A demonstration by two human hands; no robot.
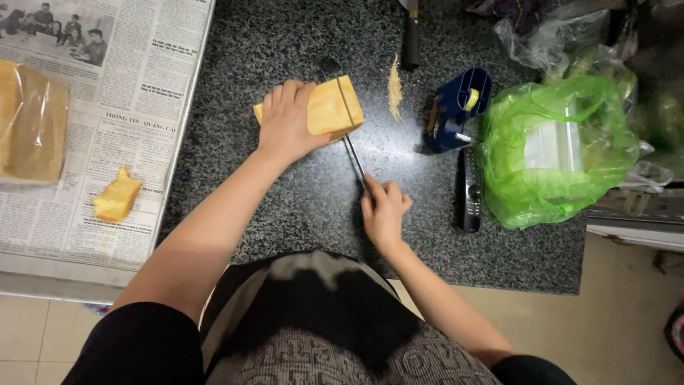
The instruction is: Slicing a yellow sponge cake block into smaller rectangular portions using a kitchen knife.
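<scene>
While my left hand (285,122) presses flat on the pale yellow rectangular block (329,108), at about twelve o'clock from my body on the speckled dark stone counter (285,207), my right hand (383,212) is closed around the handle of a thin metal-bladed knife (352,153) set in a cut near the block's three o'clock end. In my judgement, the stroke goes well if the blade stays upright, the left fingers keep clear at nine o'clock, and pressure stays even.
</scene>
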